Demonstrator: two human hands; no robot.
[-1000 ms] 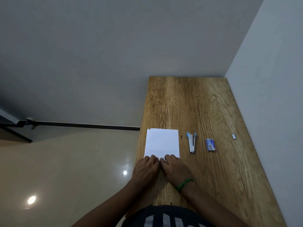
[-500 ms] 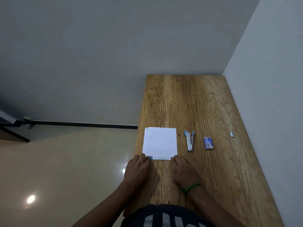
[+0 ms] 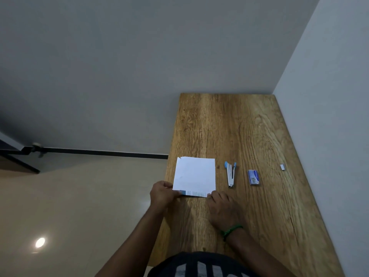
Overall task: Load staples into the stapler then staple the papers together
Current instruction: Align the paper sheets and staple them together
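Both hands have slid apart since a second ago, when they sat together at the papers' near edge. Now the left hand [image 3: 162, 193] pinches the near-left corner of the papers [image 3: 194, 175], and the right hand [image 3: 223, 209] lies flat with fingertips touching the near-right corner. White sheets, flat and square-ish, a printed strip showing along the near edge. Wood-grain table [image 3: 229, 124] is pushed into a corner of plain grey walls. Slim metal stapler [image 3: 230, 174] with blue ends lies just right of the papers, long axis pointing away from the person. Staple box [image 3: 253, 177] is further right, then a small staple strip [image 3: 282, 167].
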